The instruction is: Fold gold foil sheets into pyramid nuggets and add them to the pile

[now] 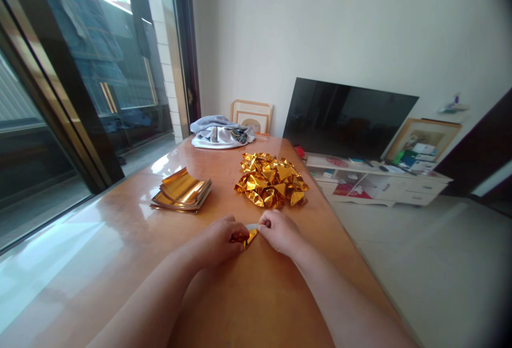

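Between my hands, just above the wooden table (256, 294), is a sheet of gold foil paper (251, 237), partly folded, with a pale edge showing at the top. My left hand (224, 239) grips its left side, fingers curled round it. At the right end, my right hand (280, 232) pinches the paper between thumb and fingers. Beyond them lies a heap of folded gold foil pieces (274, 180). A stack of flat gold foil sheets (182, 192) rests to the left, its top sheet curling up. My fingers hide part of the held sheet.
Bundled grey cloth (220, 132) lies at the table's far end, before framed pictures (252, 113) leaning on the wall. A large television (348, 119) stands on a white cabinet (384, 183) at the right. Left of the table is a glass sliding door (100, 71).
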### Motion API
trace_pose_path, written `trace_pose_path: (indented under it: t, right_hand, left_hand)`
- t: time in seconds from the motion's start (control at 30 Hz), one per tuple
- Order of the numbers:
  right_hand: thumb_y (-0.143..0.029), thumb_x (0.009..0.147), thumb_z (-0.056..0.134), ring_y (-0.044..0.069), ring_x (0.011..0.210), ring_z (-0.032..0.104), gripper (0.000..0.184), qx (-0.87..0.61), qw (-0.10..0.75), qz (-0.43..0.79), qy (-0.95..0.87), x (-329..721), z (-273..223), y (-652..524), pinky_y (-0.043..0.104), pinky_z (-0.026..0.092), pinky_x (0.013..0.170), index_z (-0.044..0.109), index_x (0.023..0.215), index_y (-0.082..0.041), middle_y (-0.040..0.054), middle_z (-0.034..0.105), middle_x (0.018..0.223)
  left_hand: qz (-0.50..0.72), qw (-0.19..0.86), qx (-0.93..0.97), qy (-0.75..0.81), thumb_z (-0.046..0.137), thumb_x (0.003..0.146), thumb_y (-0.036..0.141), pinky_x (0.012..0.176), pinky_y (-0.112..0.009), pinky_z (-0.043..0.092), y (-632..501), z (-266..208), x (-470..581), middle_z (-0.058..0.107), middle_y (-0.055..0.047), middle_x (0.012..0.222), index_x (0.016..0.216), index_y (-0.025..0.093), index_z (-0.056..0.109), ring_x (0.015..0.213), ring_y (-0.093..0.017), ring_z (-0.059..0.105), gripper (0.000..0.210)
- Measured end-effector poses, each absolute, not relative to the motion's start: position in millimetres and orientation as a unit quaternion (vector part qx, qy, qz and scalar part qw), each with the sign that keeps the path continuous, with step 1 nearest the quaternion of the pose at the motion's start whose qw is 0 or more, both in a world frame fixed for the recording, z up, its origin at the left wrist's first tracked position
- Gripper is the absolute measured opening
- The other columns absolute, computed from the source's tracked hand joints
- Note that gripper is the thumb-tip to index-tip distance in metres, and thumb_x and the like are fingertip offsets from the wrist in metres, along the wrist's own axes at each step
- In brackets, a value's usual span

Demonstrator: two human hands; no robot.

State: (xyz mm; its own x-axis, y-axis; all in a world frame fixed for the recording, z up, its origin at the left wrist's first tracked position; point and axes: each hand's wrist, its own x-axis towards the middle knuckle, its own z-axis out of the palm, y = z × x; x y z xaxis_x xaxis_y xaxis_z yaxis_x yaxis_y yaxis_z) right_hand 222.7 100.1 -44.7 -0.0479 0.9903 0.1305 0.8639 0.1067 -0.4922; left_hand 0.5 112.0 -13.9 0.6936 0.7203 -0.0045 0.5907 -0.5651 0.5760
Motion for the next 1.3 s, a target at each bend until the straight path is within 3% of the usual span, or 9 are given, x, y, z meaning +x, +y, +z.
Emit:
trace_pose_path:
  t: [0.3, 0.6, 1.3]
  right_hand:
    - [-0.025, 0.088, 0.060, 0.014, 0.076, 0.056, 0.006, -0.658, 0.228, 0.134, -0.705, 221.6, -44.0, 97.5, 0.026, 0.033, 0.064, 0.065, 0.084, -0.024, 0.0004, 0.064, 0.086]
    - [-0.058, 0.084, 0.065, 0.021, 0.094, 0.059, 0.037, -0.658, 0.215, 0.103, -0.715, 211.2, -35.4, 80.9, 0.029, 0.040, 0.074, 0.059, 0.096, -0.023, 0.0048, 0.063, 0.101]
    - [-0.061, 0.077, 0.071, 0.026, 0.103, 0.058, 0.049, -0.651, 0.162, 0.086, -0.736, 209.1, -25.8, 72.6, 0.033, 0.039, 0.081, 0.059, 0.106, -0.023, 0.0074, 0.061, 0.109]
  left_hand:
    - [0.111, 0.283, 0.875, 0.377, 0.060, 0.077, 0.022, 0.070, -0.026, 0.041, 112.7, -12.9, 0.8, 0.061, -0.002, 0.093, 0.095, 0.026, 0.072, 0.078, -0.017, 0.057, 0.022]
    - [0.113, 0.283, 0.883, 0.358, 0.059, 0.077, 0.022, 0.069, -0.025, 0.041, 116.3, -16.5, 0.5, 0.061, -0.002, 0.090, 0.089, 0.022, 0.069, 0.078, -0.017, 0.057, 0.016]
    - [0.120, 0.300, 0.871, 0.369, 0.061, 0.079, 0.026, 0.068, -0.025, 0.041, 118.5, -21.9, 1.0, 0.063, -0.001, 0.089, 0.097, 0.024, 0.073, 0.077, -0.016, 0.057, 0.022]
